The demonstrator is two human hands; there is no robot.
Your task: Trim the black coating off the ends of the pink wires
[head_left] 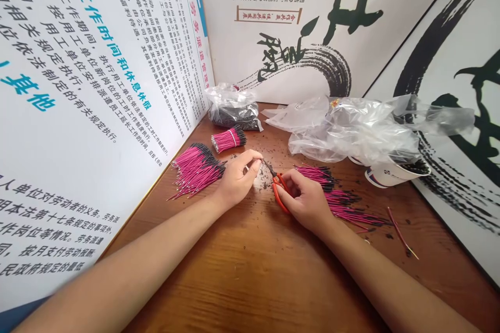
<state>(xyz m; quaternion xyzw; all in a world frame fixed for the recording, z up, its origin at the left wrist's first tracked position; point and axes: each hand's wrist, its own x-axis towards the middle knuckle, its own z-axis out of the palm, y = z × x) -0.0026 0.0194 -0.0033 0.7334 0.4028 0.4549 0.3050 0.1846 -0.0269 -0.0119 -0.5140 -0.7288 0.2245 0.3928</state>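
My right hand point(307, 199) is wrapped round the orange handles of a pair of scissors point(280, 195), whose dark blades point up and left. The blade tips reach the fingertips of my left hand point(241, 174). Thumb and forefinger of that hand are pinched together; whatever they hold is too small to make out. Left of it lies a loose pile of pink wires with black ends point(199, 169). Another heap of pink and black wires point(344, 205) lies beside and partly behind my right hand. Small dark scraps point(266, 179) are scattered between the hands.
A banded bundle of pink wires point(228, 139) lies behind the left pile, before a clear bag of black pieces point(234, 109). Clear plastic bags point(332, 130) rest over a paper cup point(380, 177) at back right. A few stray wires point(402, 233) lie at right. Printed panels point(281, 52) enclose the table.
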